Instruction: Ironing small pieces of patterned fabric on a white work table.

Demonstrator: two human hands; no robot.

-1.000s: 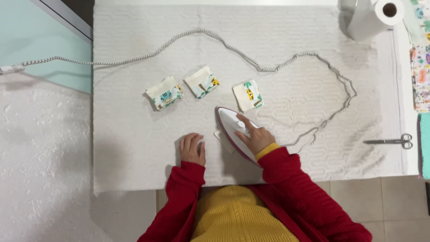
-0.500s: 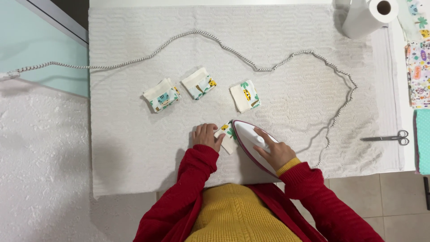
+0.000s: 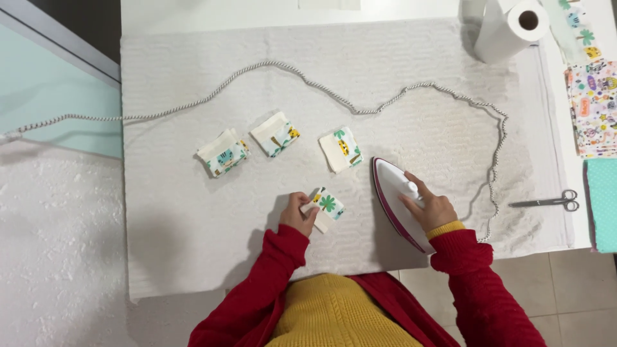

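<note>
My left hand (image 3: 297, 214) pinches a small folded fabric piece (image 3: 326, 207) with a green palm print, lying on the white padded ironing cloth (image 3: 193, 225). My right hand (image 3: 430, 207) grips the handle of a white iron (image 3: 397, 198) with a pink edge, standing on the cloth to the right of that piece. Three more folded printed pieces lie in a row farther away: one at the left (image 3: 222, 153), one in the middle (image 3: 275, 133), one on the right (image 3: 341, 149).
The iron's braided cord (image 3: 360, 110) snakes across the cloth and off to the left. A paper towel roll (image 3: 511, 27) stands at the far right corner. Scissors (image 3: 551, 202) lie at the right, beside printed fabric (image 3: 594, 106) and teal dotted fabric (image 3: 603, 202).
The iron has moved right, off the small piece it covered. My left hand came in and took hold of that palm-print piece, which now lies uncovered.
</note>
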